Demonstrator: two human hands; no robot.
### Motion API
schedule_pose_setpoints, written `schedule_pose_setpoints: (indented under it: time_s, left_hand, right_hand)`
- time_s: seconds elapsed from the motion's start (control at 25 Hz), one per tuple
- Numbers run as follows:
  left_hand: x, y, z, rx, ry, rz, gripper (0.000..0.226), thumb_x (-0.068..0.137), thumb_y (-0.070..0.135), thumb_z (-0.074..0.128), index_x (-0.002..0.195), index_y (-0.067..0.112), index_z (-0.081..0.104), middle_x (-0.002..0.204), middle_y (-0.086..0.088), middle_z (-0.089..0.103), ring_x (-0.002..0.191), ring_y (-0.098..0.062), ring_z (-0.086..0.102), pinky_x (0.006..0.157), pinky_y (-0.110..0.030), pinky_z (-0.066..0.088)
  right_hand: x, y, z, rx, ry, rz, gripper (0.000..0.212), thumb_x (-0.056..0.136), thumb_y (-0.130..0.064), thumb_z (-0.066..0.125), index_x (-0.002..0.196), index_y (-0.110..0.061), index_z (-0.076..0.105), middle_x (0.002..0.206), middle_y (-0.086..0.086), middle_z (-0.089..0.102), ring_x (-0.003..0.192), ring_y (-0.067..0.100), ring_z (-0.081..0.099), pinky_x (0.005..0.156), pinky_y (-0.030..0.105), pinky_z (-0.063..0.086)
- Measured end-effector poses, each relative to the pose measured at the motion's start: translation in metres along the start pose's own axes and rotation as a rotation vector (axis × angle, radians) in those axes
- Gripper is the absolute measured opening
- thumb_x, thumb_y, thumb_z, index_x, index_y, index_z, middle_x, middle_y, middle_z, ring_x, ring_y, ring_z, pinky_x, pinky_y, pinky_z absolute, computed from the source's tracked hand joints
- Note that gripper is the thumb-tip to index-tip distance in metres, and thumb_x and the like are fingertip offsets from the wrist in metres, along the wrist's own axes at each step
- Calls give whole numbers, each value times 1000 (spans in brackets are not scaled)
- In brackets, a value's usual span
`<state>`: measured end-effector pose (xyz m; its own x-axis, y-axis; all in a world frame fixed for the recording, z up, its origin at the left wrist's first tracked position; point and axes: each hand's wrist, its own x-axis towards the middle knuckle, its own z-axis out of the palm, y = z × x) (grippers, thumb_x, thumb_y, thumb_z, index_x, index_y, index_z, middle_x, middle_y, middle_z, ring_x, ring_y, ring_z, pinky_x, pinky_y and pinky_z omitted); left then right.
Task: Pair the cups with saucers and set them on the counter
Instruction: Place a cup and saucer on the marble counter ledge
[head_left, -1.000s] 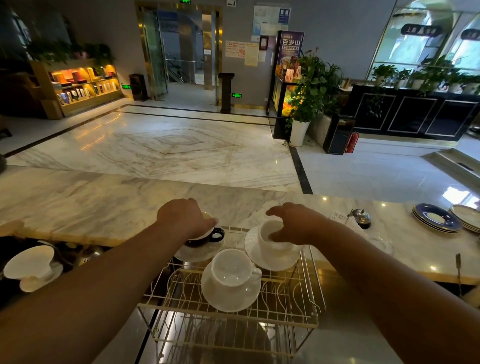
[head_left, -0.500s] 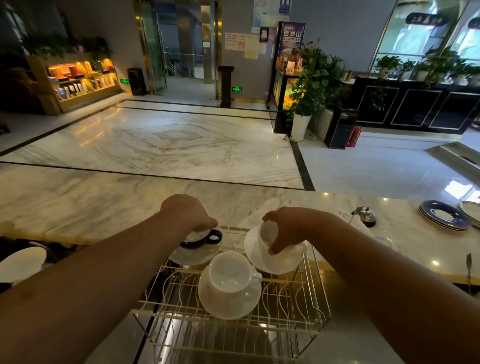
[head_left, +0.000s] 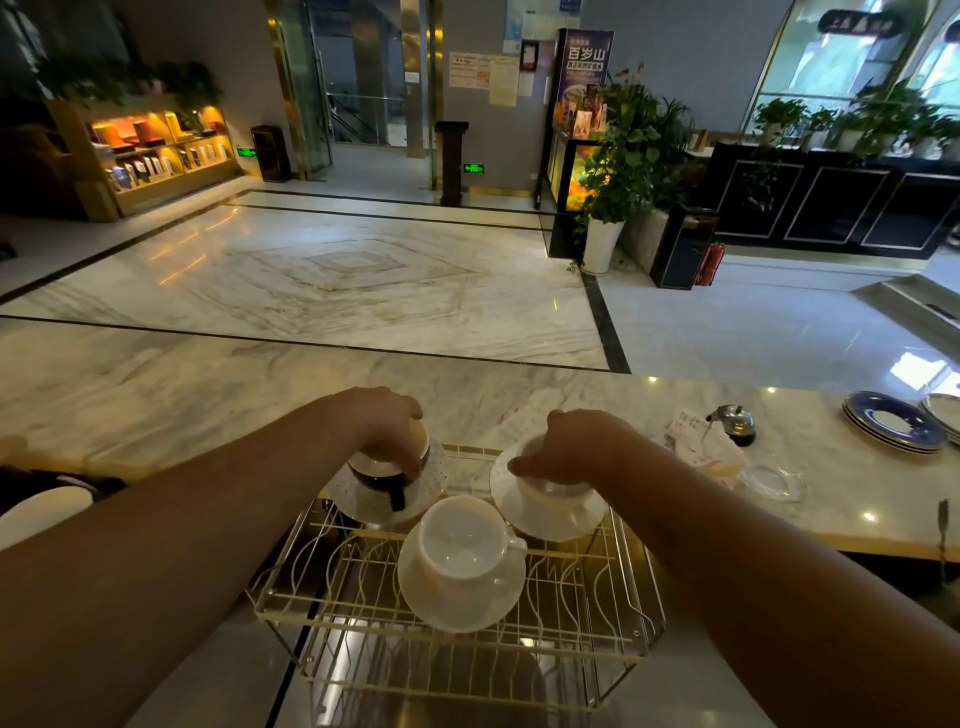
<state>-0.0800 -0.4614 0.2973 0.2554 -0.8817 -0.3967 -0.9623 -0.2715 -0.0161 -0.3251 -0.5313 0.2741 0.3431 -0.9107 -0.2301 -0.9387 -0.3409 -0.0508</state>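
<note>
Two bare hands reach forward over a gold wire rack (head_left: 467, 642) in the head camera's single view, the rack standing just in front of a long marble counter (head_left: 156, 395). On the rack's far left, the left hand (head_left: 387, 426) curls its fingers over the top of a dark cup (head_left: 382, 475), gripping it; the cup is tipped, with its handle pointing back toward the viewer, and it sits over a speckled saucer (head_left: 363, 506). On the far right, the right hand (head_left: 576, 441) curls round the rim of a white cup (head_left: 550, 491) that sits on a white saucer (head_left: 545, 522). Both hands hide most of the cup mouths. Between them and nearer the viewer, a third cup (head_left: 462, 545), also white, stands upright on its own saucer (head_left: 457, 605), untouched, its handle to the right. The forearms cross the rack's near corners. On the counter to the right lie a paper slip (head_left: 691, 431), a service bell (head_left: 732, 423), a clear glass dish (head_left: 769, 480) and, farther right, a stack of blue-rimmed plates (head_left: 891, 421). A white dish (head_left: 36, 512) shows at the left edge, partly cut off by the left forearm. Beyond the counter spreads a polished marble lobby floor with potted plants.
</note>
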Motion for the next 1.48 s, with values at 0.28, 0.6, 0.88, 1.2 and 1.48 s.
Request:
schedule_pose_setpoints:
  time_s: [0.28,0.6,0.88,1.2,1.48]
  left_hand:
    - [-7,2,-1,103,9,133,103,68,41,86,156,42,31,158,-3,39,135,-33,48,101,-46,53]
    - [-61,-26,69,-253,639,-8,82,68,55,83,135,22,48,134,-7,52,114,-29,53,84,-43,54]
    - [-79,-26,109,-470,577,-153,31,82,66,64,81,35,60,70,16,61,64,0,55,50,-24,38]
    - [-81,-23,120,-512,552,-121,22,92,53,65,83,32,63,64,18,55,61,4,51,49,-23,34]
    - [-120,-14,132,-874,495,-160,20,97,51,59,85,36,66,70,11,72,60,-6,68,53,-24,51]
  right_hand:
    - [-2,-7,12,159,72,157,87,69,-82,54,126,-18,66,109,6,70,96,26,62,74,39,42]
    - [-77,18,40,308,615,26,47,84,-73,43,95,-28,51,81,-10,60,61,4,59,47,21,45]
    - [-96,19,77,372,383,31,35,89,-63,55,74,-32,62,63,-11,66,52,1,63,52,21,55]
    - [-100,16,79,379,374,-34,30,98,-50,50,86,-29,67,68,-9,67,56,2,64,59,24,60]
    - [-112,10,55,407,575,-117,38,101,-54,40,86,-29,64,72,-11,64,60,2,62,57,21,56]
